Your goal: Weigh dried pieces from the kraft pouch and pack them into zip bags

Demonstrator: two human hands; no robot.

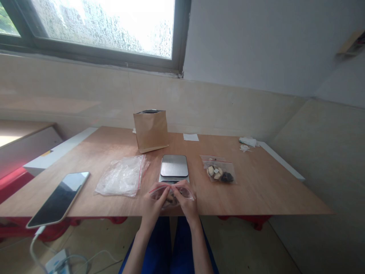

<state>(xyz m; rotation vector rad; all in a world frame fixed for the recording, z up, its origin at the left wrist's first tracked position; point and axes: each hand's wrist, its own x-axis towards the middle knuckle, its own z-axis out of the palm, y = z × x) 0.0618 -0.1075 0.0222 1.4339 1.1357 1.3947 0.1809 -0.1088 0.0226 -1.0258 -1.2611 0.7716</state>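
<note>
Both hands meet at the top edge of a clear zip bag (170,201) with a red seal line, held at the table's front edge. My left hand (155,201) pinches the rim from the left, and my right hand (186,199) pinches it from the right, thumbs close together. Brownish pieces show inside the bag, partly hidden by the fingers. Just beyond it lies a kitchen scale (174,166) with a bare steel plate. A second zip bag (219,171), holding pale slices and dark pieces, rests to the right of the scale.
Left of the scale lies a stack of flat clear zip bags (122,177). A brown paper pouch (151,131) stands upright behind. A phone (59,198) with a charging cable sits at the front left. White paper (191,137) and crumpled tissue (248,142) lie toward the back.
</note>
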